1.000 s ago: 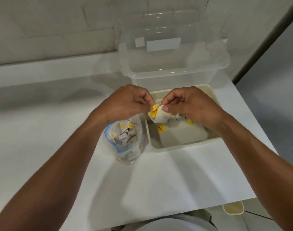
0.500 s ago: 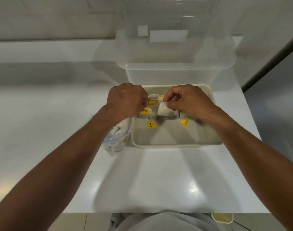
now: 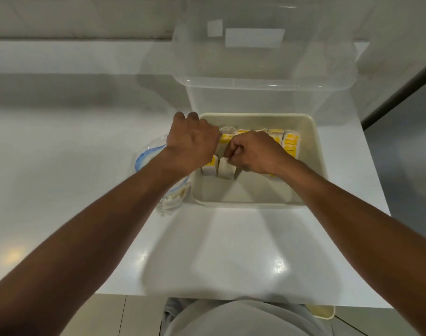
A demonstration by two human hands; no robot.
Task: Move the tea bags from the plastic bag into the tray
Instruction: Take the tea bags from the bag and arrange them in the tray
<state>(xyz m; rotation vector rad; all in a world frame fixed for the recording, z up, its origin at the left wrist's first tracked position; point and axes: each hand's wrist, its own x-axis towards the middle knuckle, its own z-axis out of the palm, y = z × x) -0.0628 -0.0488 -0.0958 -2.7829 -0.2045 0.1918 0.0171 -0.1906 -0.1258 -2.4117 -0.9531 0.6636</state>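
Over the tray (image 3: 316, 151), right hand (image 3: 255, 151) pinches a tea bag (image 3: 226, 169); left hand (image 3: 192, 141): cannot tell its hold.

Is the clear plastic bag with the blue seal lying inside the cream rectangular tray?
No, the clear plastic bag lies on the white counter, just outside the cream tray by its left wall.

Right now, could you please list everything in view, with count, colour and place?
counter: one, white, under everything.
storage box: one, clear, behind the tray.
tray: one, cream, centre of counter.
tea bags: several, white with yellow labels, upright in two rows in tray.
plastic bag: one, clear with blue zip, left of tray.
left hand: one, at the far row; grip unclear.
right hand: one, pinching one of the tea bags in the near row.
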